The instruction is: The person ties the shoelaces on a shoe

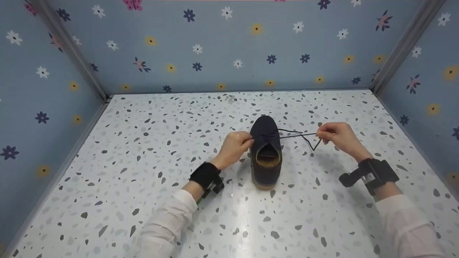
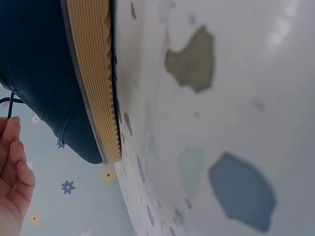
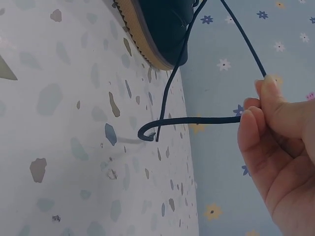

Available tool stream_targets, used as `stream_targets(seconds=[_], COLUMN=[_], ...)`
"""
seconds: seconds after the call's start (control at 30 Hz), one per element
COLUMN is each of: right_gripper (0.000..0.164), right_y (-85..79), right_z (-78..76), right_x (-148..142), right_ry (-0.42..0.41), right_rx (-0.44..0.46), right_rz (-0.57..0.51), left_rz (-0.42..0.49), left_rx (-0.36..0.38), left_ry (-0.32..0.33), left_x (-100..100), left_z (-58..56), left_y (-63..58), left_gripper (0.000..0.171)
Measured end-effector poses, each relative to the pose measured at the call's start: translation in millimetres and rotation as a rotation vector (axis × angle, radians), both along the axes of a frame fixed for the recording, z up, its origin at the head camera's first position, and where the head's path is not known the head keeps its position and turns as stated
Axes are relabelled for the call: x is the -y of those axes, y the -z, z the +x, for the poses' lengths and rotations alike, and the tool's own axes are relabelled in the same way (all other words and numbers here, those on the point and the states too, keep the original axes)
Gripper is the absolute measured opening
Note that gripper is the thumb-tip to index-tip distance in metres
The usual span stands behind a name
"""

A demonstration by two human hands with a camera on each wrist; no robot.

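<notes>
Shoe (image 1: 266, 175): dark lace-up, upright on its ribbed tan sole (image 2: 93, 83), on the speckled tabletop (image 1: 143, 143) between both hands.
Toe and heel: toe points away from the person, toward the flowered back panel (image 1: 229, 53); heel is nearest, the long axis running almost straight near to far.
Shoe opening: faces up, a tan insole (image 1: 268, 162) inside.
Left hand (image 1: 233, 147): thumb and finger pinch the left lace (image 2: 11, 104), just beside the shoe's left side.
Right hand (image 1: 339, 138): fingertips pinch the right lace (image 1: 299, 135), well apart from the shoe; one stretch runs straight, another sags in a bend.
</notes>
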State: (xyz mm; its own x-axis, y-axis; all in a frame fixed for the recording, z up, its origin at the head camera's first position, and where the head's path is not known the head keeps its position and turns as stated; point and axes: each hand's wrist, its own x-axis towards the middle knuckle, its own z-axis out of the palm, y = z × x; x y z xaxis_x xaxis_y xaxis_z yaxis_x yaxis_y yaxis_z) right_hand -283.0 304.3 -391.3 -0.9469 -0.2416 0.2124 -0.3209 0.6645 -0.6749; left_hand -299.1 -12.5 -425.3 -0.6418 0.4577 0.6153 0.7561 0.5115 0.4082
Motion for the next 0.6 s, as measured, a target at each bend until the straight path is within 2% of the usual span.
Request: stream_targets(seconds=[0.6], right_gripper=[0.014], right_y=[3.6], right_z=[-0.1], right_x=[-0.3], right_ry=[0.024], right_rx=[0.028], right_rz=[0.000], left_rz=[-0.019], left_rx=[-0.010], left_ry=[-0.015], left_x=[1.6], left_z=[0.7], left_y=[0.1], left_gripper=[0.012])
